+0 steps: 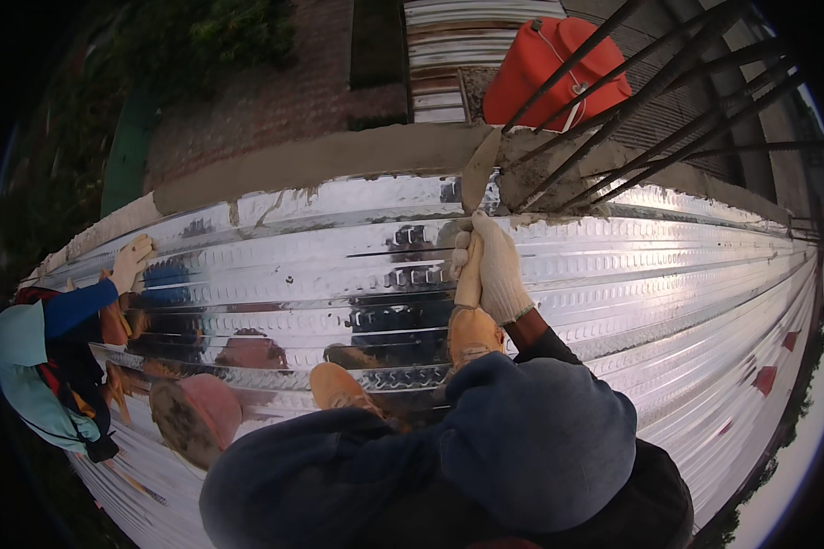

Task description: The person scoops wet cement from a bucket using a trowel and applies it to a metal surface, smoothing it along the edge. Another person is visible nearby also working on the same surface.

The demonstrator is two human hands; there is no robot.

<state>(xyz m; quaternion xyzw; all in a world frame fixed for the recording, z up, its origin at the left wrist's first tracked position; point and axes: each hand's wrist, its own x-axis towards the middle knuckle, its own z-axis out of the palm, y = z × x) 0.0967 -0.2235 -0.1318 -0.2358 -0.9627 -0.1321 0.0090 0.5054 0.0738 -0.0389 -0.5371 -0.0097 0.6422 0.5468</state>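
A pointing trowel [482, 171] with a leaf-shaped blade is in my right hand [502, 273], which wears a cream knit glove. Its gloved fingers are closed round the tan handle [470, 279]. The blade points away from me, its tip over the edge of a grey mortar strip [311, 157] that runs along the rim of the shiny ribbed metal decking [320, 247]. My left hand does not show; my dark-clothed knees and body cover the near middle. My tan boots [341, 389] stand on the decking.
Dark rebar rods [604, 91] slant up from mortar at the far right, beside an orange-red tank [545, 73]. A reddish bucket [215, 407] with grey mortar lies tilted at my left. Beyond it crouches a co-worker [55, 366], one gloved hand on the decking. Past the rim is a drop to brick paving.
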